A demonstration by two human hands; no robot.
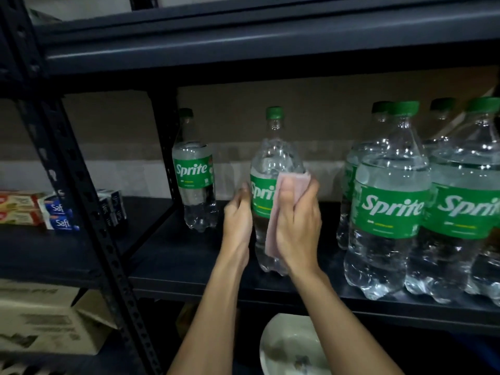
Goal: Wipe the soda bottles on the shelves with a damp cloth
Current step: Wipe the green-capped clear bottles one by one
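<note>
The clear green-labelled soda bottle [276,155] stood upright between both hands: left hand [238,215] gripped it, right hand [299,223] (equally near) clutched the pink cloth [293,182] against it

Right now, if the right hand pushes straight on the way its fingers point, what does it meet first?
The right hand meets the pink cloth it grips first, and directly behind it the middle Sprite bottle, which the left hand holds. Depth beyond that is unclear.

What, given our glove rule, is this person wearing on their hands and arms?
Nothing visible: the left hand and right hand are ungloved, no ring in view, and both forearms are bare to the frame's edge, with no sleeve, watch or band.
</note>
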